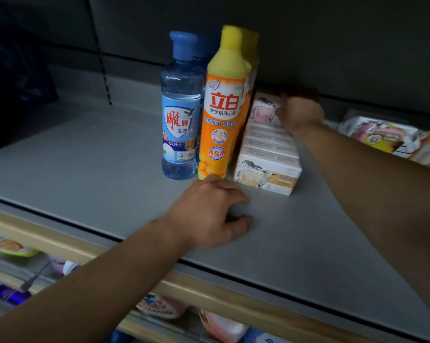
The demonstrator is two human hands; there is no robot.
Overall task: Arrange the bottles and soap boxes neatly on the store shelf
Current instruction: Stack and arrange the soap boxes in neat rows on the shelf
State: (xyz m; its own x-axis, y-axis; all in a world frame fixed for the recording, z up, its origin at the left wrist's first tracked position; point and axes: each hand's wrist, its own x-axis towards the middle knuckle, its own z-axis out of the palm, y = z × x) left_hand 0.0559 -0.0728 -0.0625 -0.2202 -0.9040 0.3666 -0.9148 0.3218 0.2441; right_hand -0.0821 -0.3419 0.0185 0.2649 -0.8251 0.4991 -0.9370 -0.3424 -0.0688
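On the grey shelf (85, 169), toward its back and right of the middle, stand the bottles and soap boxes in three short rows running front to back. The shelf surface is smooth, matt grey board, with a dark seam along its front and a tan wood-look strip (60, 233) below the front edge. The back wall is dark panelling and the light is dim.

The blue bottle (180, 112) at the left is clear, ribbed plastic with a blue cap and a blue-and-white label; a second like it stands right behind, mostly hidden. Touching its right side is the orange bottle (221, 115), opaque plastic with a tall yellow cap and an orange label; at least one more of the same stands behind it. Just right of these lies a row of soap boxes (268, 169), white cardboard oblongs printed with a sheep; about five can be counted, the rear ones blurred.

The left hand (209, 214) rests on the shelf in front of the orange bottle, fingers loosely curled, fingertips on the board, holding nothing. The right hand (300, 112) reaches to the rearmost soap box by the back wall; it is blurred, and I cannot tell whether it grips the box.

Wrapped packets (379, 134) lie at the shelf's right edge. More goods (159, 308) show on the lower shelf.
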